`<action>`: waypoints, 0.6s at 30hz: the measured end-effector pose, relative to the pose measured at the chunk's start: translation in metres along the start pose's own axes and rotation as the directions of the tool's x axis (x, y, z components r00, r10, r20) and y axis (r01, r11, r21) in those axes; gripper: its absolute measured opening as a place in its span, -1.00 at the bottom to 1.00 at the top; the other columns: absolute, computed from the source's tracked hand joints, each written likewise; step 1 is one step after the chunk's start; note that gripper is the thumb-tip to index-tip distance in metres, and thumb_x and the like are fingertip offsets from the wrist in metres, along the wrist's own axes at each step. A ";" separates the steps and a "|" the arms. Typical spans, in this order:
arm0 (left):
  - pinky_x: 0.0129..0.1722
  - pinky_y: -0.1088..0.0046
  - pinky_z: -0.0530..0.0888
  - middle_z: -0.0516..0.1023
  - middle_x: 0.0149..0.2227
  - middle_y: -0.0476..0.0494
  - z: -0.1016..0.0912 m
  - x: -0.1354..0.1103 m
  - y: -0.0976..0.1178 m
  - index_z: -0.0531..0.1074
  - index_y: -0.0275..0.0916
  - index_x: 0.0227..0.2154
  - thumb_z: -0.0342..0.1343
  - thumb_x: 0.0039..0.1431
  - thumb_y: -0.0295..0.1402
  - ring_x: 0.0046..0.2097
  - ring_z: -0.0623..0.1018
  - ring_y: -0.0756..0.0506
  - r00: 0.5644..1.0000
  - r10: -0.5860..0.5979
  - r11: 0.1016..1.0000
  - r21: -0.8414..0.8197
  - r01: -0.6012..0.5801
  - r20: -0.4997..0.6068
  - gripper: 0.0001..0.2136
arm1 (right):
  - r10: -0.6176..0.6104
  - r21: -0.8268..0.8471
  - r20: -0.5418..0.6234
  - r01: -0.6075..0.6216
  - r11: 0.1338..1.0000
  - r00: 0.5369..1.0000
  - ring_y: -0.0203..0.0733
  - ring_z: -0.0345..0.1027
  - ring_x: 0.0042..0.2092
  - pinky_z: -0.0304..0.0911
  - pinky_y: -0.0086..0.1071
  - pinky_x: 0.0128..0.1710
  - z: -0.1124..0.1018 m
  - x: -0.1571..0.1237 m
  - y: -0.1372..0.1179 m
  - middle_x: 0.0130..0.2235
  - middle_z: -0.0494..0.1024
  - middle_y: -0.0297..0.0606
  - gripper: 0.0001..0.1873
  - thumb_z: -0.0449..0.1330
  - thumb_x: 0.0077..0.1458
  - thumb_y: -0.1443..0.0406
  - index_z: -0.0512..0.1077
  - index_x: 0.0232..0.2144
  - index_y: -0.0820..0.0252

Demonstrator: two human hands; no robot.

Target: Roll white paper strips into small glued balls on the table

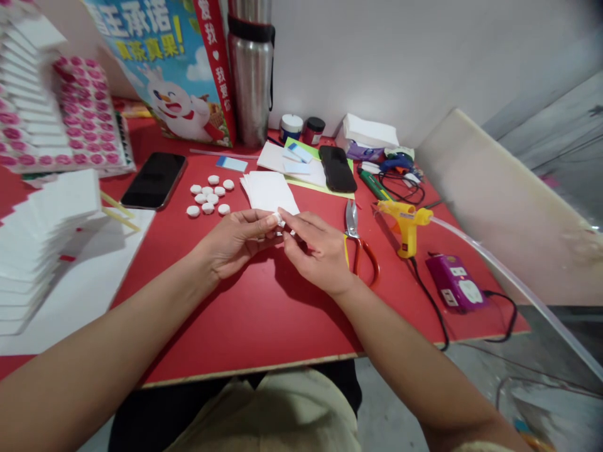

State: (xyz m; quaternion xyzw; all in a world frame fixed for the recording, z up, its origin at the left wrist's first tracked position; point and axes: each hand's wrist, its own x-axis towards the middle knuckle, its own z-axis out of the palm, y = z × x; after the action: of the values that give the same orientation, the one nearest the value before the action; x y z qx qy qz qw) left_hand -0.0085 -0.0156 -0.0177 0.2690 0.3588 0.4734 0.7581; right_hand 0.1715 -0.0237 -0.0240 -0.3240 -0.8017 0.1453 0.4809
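Over the middle of the red table, my left hand [240,242] pinches a small white piece [279,220] between thumb and fingers. My right hand [318,248] meets it from the other side, its fingertips closed on the same piece. Fingers cover most of it, so its exact kind is hard to see. Just behind my hands lies a stack of white cards [269,190]. Several small round white pieces [208,198] sit loose to the left of the stack. Red-handled scissors [360,242] rest right beside my right hand.
A yellow glue gun [404,226] and a purple power socket box [456,284] stand at right. Phones [154,180], a steel bottle [250,81] and a printed bag [174,75] are farther back. Folded white card [38,251] fans out at left. The table's front edge [254,370] is near me.
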 end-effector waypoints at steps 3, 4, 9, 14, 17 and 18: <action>-0.23 0.48 0.56 0.55 -0.49 -0.05 0.000 0.001 -0.001 0.63 -0.38 -0.41 0.54 -0.16 -0.35 -0.40 0.53 0.05 1.000 -0.003 1.000 0.001 0.003 0.007 -0.72 | -0.028 -0.031 0.004 0.028 0.999 1.000 -0.27 0.47 -0.27 0.45 -0.36 -0.25 0.001 -0.001 -0.001 -0.20 0.60 -0.17 -0.58 0.11 0.27 0.41 0.50 0.14 0.20; -0.23 0.49 0.56 0.55 -0.50 -0.04 0.001 0.001 -0.001 0.62 -0.38 -0.42 0.55 -0.16 -0.34 -0.41 0.52 0.06 1.000 -0.003 1.000 0.006 0.003 0.008 -0.72 | -0.048 -0.048 0.007 0.049 0.998 0.999 -0.27 0.47 -0.28 0.45 -0.35 -0.24 0.000 -0.001 -0.001 -0.22 0.60 -0.16 -0.58 0.11 0.27 0.41 0.50 0.14 0.22; -0.23 0.48 0.55 0.59 -0.46 -0.06 0.005 -0.001 -0.002 0.60 -0.35 -0.44 0.54 -0.16 -0.35 -0.39 0.55 0.04 0.999 0.041 0.997 0.070 -0.039 -0.032 -0.73 | -0.099 -0.201 0.062 0.109 0.973 0.993 -0.21 0.49 -0.23 0.46 -0.33 -0.22 -0.004 -0.002 -0.001 -0.22 0.60 -0.14 -0.58 0.09 0.29 0.40 0.48 0.15 0.25; -0.21 0.39 0.57 0.64 -0.40 -0.09 0.007 -0.004 -0.002 0.57 -0.31 -0.41 0.55 -0.21 -0.36 -0.34 0.62 -0.04 0.984 0.153 0.976 0.170 -0.137 -0.086 -0.69 | -0.140 -0.320 0.120 0.172 0.932 0.983 -0.16 0.50 -0.23 0.45 -0.30 -0.25 -0.008 -0.002 -0.002 -0.19 0.61 -0.10 -0.56 0.08 0.30 0.37 0.43 0.19 0.30; -0.22 0.39 0.57 0.64 -0.41 -0.07 0.006 -0.005 -0.003 0.57 -0.30 -0.39 0.55 -0.21 -0.33 -0.35 0.62 -0.04 0.966 0.240 0.944 0.257 -0.208 -0.099 -0.67 | -0.164 -0.322 0.118 0.194 0.927 0.979 -0.13 0.51 -0.21 0.45 -0.27 -0.24 -0.007 -0.003 -0.002 -0.16 0.61 -0.07 -0.51 0.08 0.29 0.38 0.37 0.25 0.30; -0.22 0.39 0.57 0.64 -0.41 -0.06 0.006 -0.005 -0.003 0.57 -0.29 -0.39 0.55 -0.21 -0.32 -0.35 0.61 -0.04 0.959 0.264 0.932 0.285 -0.225 -0.104 -0.67 | -0.169 -0.315 0.115 0.198 0.928 0.979 -0.12 0.51 -0.20 0.46 -0.27 -0.23 -0.007 -0.003 -0.001 -0.15 0.61 -0.06 -0.49 0.08 0.29 0.38 0.35 0.27 0.29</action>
State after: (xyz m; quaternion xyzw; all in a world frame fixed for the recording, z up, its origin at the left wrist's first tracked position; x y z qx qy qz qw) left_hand -0.0038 -0.0220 -0.0149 0.3788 0.4361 0.5285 0.6221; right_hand 0.1780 -0.0272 -0.0220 -0.3158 -0.8613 -0.0203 0.3975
